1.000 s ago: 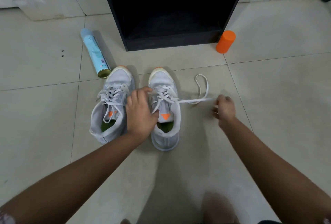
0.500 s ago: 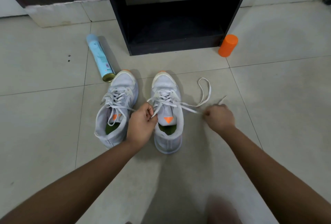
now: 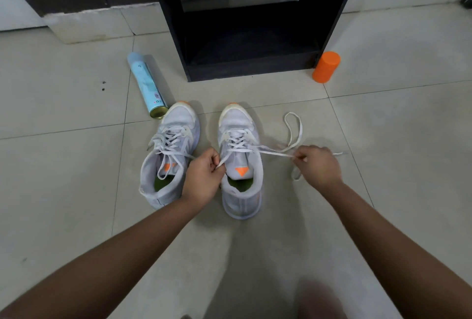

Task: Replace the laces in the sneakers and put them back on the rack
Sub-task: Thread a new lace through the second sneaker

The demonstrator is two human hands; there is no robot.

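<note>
The step looked like pulling the lace (image 3: 270, 151) snug on the right shoe (image 3: 236, 119). To do it well, both ends should get the same soft pull, out to the sides and a bit up. That way the crosses would lie flat and the ends would come out the same length. The shoe was light and nothing held it down, so a hard tug on one side could tip it or drag it. The long part of the lace lay in a loop on the floor (image 3: 383, 191) past the right hand (image 3: 319, 165). It should be kept free so it made no knot.

The left hand (image 3: 204, 175) was curled, and its thumb and first finger pinched one lace end just beside the shoe's tongue. The right hand was curled too. Its fingertips pinched the other side of the lace, which ran almost straight from the top holes to the hand. The tip of that lace stuck out past the hand.

Both shoes stood side by side on the floor, toes to the rack (image 3: 173, 37), near it but not in it. The left shoe (image 3: 178, 119) had its lace in, with the ends loose. A can (image 3: 146, 83) lay by its toe, and an orange tube (image 3: 326, 67) stood by the rack.
</note>
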